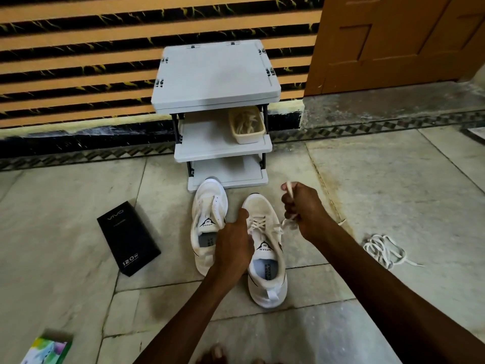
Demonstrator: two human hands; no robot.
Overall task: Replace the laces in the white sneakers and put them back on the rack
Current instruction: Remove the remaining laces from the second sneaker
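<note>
Two white sneakers stand side by side on the floor before the grey rack [223, 148]. The left sneaker [207, 206] has no lace in its eyelets. The right sneaker [265, 258] is laced across its lower eyelets. My left hand [233, 245] grips the right sneaker's left side by the eyelets. My right hand [301, 206] is a fist around the lace [288, 187], which runs from the shoe's upper eyelets up through the fist. A loose lace [383, 250] lies bundled on the floor at right.
A beige tub [259, 132] of laces sits on the rack's middle shelf. A black phone box [128, 240] lies on the floor at left, a colourful box [49, 348] at the bottom left. A wooden door [393, 40] stands at back right. My toes [215, 353] show at the bottom.
</note>
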